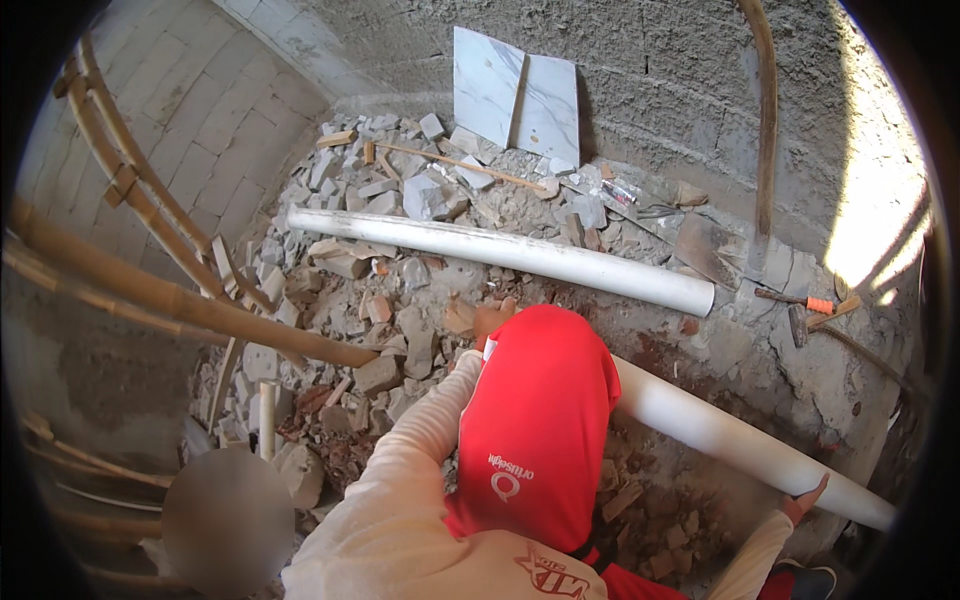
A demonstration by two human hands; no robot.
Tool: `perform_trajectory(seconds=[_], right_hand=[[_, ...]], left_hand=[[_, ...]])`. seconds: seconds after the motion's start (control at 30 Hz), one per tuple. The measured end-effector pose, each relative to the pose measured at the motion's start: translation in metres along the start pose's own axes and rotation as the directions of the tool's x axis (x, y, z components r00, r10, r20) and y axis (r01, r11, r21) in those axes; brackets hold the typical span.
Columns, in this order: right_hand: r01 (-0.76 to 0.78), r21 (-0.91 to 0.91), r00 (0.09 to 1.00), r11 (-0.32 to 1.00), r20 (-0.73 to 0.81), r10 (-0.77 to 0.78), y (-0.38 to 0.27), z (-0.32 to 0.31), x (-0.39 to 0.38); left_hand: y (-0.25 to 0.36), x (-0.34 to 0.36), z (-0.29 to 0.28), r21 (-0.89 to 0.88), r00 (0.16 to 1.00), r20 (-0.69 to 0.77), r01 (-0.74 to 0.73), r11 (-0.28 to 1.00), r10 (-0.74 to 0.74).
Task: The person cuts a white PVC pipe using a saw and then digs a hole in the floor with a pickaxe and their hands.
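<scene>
A white pipe runs diagonally from behind my red-clad knee to the lower right. My right hand grips it near that lower end, with fingers against its side. My left hand is partly hidden by my knee; its fingers are curled beside the broken brick pieces, and what they hold is hidden. A second white pipe lies across the rubble, beyond both hands.
Rubble covers the ground. Bamboo poles lean at left. Two marble-patterned tiles lean on the rough wall. At right are a metal blade, an orange-handled tool and an upright wooden pole.
</scene>
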State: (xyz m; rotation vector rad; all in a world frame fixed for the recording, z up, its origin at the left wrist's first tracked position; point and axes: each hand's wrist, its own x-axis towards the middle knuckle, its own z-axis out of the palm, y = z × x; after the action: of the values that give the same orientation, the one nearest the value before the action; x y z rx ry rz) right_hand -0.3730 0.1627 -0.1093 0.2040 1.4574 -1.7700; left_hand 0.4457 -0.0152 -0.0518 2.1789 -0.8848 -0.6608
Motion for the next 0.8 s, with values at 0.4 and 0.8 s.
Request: perform_trajectory(seconds=[0.4,0.8], right_hand=[[-0.094,0.188,0.994,0.978,0.073,0.082,0.105,0.094,-0.117],[-0.299,0.38,0.953,0.875,0.076,0.292,0.225,0.207,-0.244]], left_hand=[[0.029,0.071,-0.055,0.588,0.86,-0.402,-0.02,0.808,0.314],[0.015,-0.032,0.005,0.442,0.723,0.209,-0.67,0.596,0.658]])
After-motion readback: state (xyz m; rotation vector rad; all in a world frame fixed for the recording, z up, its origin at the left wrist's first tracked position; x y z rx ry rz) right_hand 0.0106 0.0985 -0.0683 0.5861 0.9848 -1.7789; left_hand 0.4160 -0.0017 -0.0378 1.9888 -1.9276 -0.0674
